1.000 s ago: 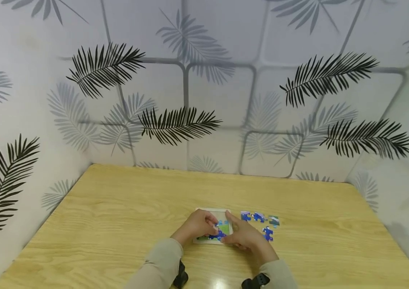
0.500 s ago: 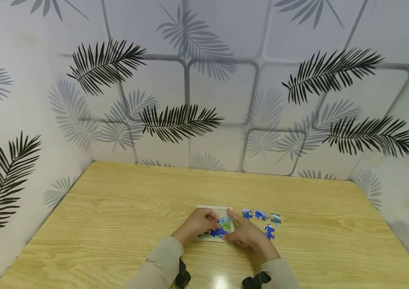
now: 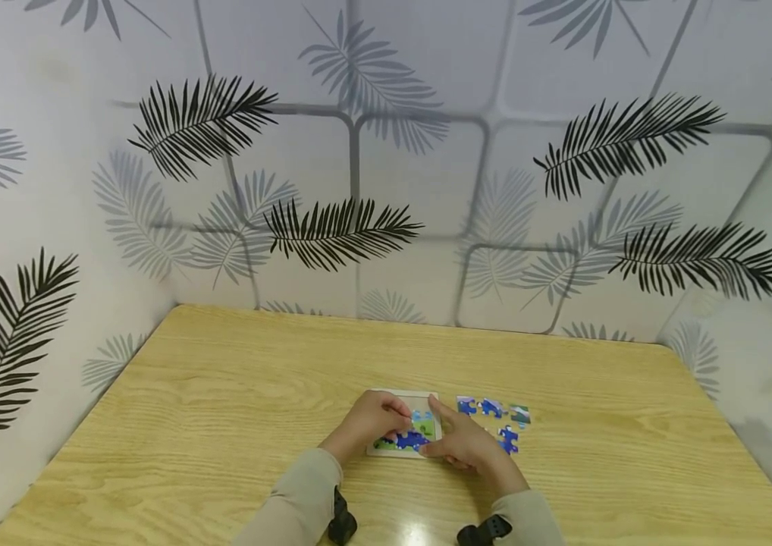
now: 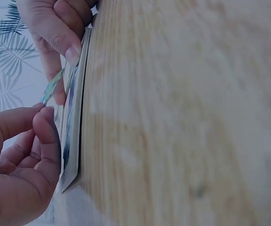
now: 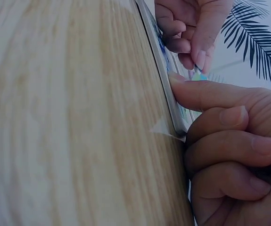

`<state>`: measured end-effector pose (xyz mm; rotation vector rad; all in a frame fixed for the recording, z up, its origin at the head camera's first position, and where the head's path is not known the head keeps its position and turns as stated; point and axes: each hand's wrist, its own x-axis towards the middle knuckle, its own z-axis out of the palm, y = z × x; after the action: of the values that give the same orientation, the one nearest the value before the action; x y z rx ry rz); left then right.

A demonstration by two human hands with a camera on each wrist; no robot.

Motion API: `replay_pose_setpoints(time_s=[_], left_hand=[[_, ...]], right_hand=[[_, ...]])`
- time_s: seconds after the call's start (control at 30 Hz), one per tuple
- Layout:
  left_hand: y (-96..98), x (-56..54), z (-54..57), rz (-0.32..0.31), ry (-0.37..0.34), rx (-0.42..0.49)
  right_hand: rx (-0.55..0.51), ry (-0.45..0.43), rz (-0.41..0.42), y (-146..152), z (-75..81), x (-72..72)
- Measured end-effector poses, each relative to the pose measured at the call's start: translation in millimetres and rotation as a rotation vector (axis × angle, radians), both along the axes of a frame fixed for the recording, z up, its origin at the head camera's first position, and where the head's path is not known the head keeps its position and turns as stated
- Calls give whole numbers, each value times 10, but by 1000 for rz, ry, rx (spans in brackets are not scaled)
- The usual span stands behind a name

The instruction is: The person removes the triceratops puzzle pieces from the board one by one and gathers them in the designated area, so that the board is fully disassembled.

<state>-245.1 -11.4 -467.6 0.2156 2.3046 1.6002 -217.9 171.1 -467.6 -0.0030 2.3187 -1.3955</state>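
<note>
A small jigsaw puzzle tray [image 3: 393, 454] with a pale rim lies on the table, partly filled with blue, green and light-blue pieces. My left hand [image 3: 371, 422] is over its left side. Between thumb and index finger it pinches a green and light-blue puzzle piece [image 4: 53, 86], held tilted above the tray in the left wrist view. My right hand [image 3: 466, 441] holds the tray at its right side, the thumb [image 5: 192, 92] on the near rim and the index finger stretched along the right edge. Its other fingers are curled beside the tray corner.
Loose puzzle pieces lie right of the tray: a blue and lilac piece [image 3: 466, 406], a similar piece [image 3: 491, 407], a green and grey piece [image 3: 520, 414], and a blue piece [image 3: 509, 438] near my right hand. A leaf-patterned wall [image 3: 413, 182] stands behind the wooden table [image 3: 256, 379].
The left hand has shifted slightly left over the tray, its fingers still pinching. The right hand stays in place on the tray, and the loose pieces lie as before.
</note>
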Motion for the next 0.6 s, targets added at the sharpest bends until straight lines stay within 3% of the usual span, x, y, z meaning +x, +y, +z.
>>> replay_pose_setpoints(time_s=[0.3,0.6], left_hand=[[-318,-43,66,42,-25,57],[-818,-74,118,185,-76,69]], right_hand=[[-25,6,-2,-34,-18,-7],[-24,32,-18,-19,-31,-4]])
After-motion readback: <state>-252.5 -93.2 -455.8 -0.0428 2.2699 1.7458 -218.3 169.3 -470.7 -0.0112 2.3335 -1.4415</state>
